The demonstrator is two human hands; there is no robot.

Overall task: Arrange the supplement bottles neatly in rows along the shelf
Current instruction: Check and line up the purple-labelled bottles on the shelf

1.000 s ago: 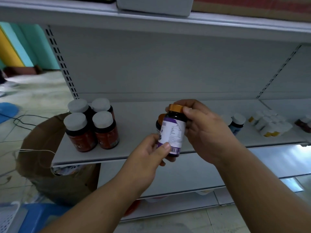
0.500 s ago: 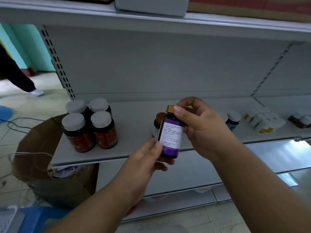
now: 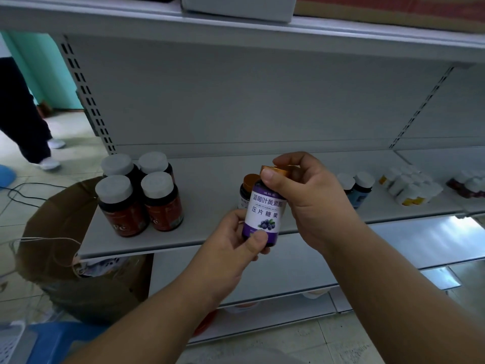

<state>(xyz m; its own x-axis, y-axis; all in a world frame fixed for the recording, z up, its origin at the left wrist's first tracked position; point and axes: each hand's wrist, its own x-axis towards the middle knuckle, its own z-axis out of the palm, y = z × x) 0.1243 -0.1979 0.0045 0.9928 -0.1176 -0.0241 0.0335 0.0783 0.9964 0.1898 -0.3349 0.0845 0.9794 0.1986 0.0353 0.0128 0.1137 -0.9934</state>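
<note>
Head view, looking down at your two hands in the lower middle of the frame, just in front of the shelf's (image 3: 183,245) front edge. Your left hand (image 3: 231,248) grips the bottom of a purple-labelled bottle (image 3: 265,216), thumb pressed on the lower front of the label, fingers curled behind. Your right hand (image 3: 309,200) is curled over the top, thumb and fingers pinching its orange cap (image 3: 275,170). The bottle stands nearly upright in the air, tipped slightly right, its white and purple label facing you with Chinese lettering and a blueberry picture.

Directly behind it, a second orange-capped bottle (image 3: 248,187) stands on the shelf, mostly hidden by the held one. Bare grey shelf surface lies between that bottle and four dark bottles with grey caps (image 3: 139,193), grouped two by two at the left end, close to the shelf's left edge. Right of your right hand stand two white-capped bottles (image 3: 359,189) with bluish labels. Further right is a tight cluster of small white bottles (image 3: 412,187), and at the far right edge some reddish containers (image 3: 469,186), blurred.

An upper shelf (image 3: 236,32) overhangs the whole bay across the top of the frame. At lower left, beside the shelf end, sits an open cardboard box (image 3: 60,232). At the upper left, another person's dark-clad legs (image 3: 23,114) stand on the tiled floor.
</note>
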